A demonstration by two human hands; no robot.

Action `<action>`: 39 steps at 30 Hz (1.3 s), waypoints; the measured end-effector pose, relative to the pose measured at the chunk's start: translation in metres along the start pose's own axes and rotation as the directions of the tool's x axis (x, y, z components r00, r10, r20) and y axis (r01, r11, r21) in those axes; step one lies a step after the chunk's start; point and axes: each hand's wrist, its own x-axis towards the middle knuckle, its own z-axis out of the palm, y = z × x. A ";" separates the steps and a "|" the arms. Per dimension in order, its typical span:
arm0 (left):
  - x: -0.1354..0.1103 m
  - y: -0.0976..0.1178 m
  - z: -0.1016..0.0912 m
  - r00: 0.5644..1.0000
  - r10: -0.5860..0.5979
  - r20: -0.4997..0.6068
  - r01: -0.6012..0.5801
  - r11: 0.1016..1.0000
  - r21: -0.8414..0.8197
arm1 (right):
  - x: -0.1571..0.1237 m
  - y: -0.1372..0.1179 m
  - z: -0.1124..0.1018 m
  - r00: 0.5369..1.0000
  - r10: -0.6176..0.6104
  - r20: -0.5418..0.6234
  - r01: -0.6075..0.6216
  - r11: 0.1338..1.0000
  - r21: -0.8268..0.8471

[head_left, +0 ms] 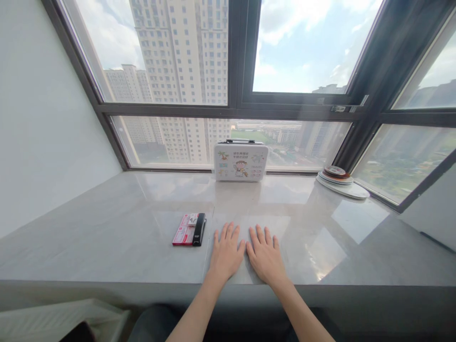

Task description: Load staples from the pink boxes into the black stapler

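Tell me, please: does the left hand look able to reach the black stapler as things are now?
Probably yes: the left hand lies open, palm down on the counter, with the black stapler close beside it and nothing visible between them.

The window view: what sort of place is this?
Probably a window bay high up in a building, perhaps a home: a broad, glossy ledge runs up to a large dark-framed window, and outside stands a tower block, with the ground far below.

Sill top glossy, smooth, stone-like; stapler plastic-looking; case smooth plastic-looking.
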 end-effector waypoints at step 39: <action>-0.091 -0.037 -0.073 0.994 -0.105 -0.029 0.082 0.897 -0.435 | 0.111 -0.100 -0.018 0.965 -0.252 0.077 0.157 0.785 0.600</action>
